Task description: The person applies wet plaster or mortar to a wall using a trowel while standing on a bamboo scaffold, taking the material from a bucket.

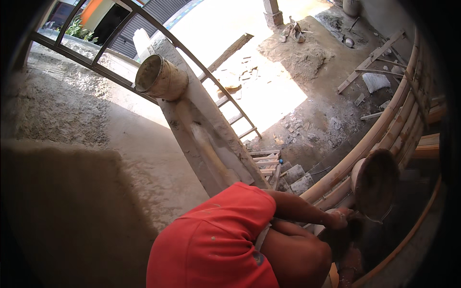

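Observation:
My left arm, in a red sleeve, reaches right over my bent bare knee. At its end my left hand (pixel 340 218) is curled at a dark object (pixel 355 226) whose kind the shadow hides. Below it, near the lower edge, my right hand (pixel 351 261) is beside the same dark area, its fingers lost in shadow. Just above the hands a round, shallow pan (pixel 377 185), crusted and brownish, stands tilted on its side against curved bamboo poles (pixel 365 139). Something pale lies under my left wrist, partly hidden.
A mortar-stained bucket (pixel 161 79) lies tilted on a low plastered wall (pixel 192 129). A metal frame (pixel 177 45) crosses the upper left. Down below are steps (pixel 300 180), a sand heap (pixel 300 55), a white sack (pixel 376 82), wooden planks (pixel 370 62) and rubble.

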A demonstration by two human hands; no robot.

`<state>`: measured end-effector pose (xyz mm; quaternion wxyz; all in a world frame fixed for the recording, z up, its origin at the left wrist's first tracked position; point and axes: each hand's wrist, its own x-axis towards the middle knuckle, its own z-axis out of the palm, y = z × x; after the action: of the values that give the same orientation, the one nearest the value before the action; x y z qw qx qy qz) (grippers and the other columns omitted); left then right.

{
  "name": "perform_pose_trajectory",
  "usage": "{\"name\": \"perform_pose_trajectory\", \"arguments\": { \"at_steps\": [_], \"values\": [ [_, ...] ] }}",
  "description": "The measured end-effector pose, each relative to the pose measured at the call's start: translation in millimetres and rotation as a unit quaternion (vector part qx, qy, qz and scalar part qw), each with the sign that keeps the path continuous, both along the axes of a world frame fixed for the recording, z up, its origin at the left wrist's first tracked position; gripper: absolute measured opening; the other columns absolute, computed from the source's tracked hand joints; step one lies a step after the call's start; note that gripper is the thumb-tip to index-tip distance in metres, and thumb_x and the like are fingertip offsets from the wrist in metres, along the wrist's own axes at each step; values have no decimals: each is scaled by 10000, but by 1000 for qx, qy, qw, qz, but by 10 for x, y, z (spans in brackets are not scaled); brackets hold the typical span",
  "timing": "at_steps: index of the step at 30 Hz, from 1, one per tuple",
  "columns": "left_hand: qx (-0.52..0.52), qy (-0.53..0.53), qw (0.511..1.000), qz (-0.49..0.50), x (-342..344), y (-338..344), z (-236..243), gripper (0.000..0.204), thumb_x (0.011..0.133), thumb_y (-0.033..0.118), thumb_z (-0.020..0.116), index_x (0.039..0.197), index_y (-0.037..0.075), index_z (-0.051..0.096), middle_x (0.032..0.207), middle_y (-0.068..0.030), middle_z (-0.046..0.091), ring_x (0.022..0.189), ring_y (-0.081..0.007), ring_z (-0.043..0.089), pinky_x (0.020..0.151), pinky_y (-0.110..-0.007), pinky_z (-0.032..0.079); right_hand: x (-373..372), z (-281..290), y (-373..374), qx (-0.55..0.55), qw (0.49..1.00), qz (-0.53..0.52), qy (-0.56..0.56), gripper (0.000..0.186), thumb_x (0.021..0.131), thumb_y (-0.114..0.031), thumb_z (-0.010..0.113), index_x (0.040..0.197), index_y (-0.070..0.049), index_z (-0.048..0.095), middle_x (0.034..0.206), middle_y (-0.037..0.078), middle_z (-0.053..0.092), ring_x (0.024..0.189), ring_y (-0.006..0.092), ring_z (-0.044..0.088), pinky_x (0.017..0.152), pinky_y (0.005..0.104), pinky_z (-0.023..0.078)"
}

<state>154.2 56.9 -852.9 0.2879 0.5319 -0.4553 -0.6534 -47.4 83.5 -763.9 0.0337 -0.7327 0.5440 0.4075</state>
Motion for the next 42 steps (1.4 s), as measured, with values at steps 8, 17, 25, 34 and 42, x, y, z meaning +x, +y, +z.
{"name": "perform_pose_trajectory", "arguments": {
  "at_steps": [8, 17, 25, 34, 42],
  "values": [
    [20, 2, 1000, 23, 65, 9, 40, 462, 732, 52, 542, 1192, 80, 578, 1133, -173, 624, 1123, -369, 563, 955, -432, 473, 192, 195, -116, 143, 980, 53, -125, 178, 840, -155, 555, 937, -38, 648, 825, 226, 657, 801, 415, 648, 666, 467, 528],
    [26, 0, 999, 43, 92, 94, 81, 405, 716, 54, 542, 1113, 95, 607, 1072, -169, 645, 1073, -370, 590, 884, -441, 494, 295, 96, 135, 245, 885, -197, -343, 282, 886, -279, 564, 1066, -76, 640, 940, 243, 653, 850, 420, 629, 697, 494, 503],
    [36, 8, 999, -28, 158, -17, 217, 474, 692, 98, 571, 1161, 28, 567, 1078, -238, 628, 1073, -379, 581, 932, -431, 453, 633, 898, 166, 90, 910, -244, -322, 280, 866, -231, 564, 1082, -56, 603, 906, 234, 644, 856, 406, 639, 716, 476, 507],
    [-34, 35, 999, -10, 67, -106, 175, 507, 681, 62, 591, 1176, -44, 566, 1003, -203, 667, 927, -288, 645, 848, -345, 491, 368, 312, 378, 16, 978, -133, -157, 319, 888, -106, 479, 1200, -55, 524, 955, 220, 633, 869, 379, 658, 752, 475, 537],
    [-29, 12, 999, -37, 270, -66, 252, 609, 674, 94, 609, 1257, -60, 526, 1097, -233, 640, 1027, -296, 619, 908, -349, 475, 545, 981, 468, 136, 958, -177, -181, 282, 871, -206, 544, 1134, -105, 565, 935, 216, 652, 881, 375, 665, 758, 478, 542]
  ]
}}
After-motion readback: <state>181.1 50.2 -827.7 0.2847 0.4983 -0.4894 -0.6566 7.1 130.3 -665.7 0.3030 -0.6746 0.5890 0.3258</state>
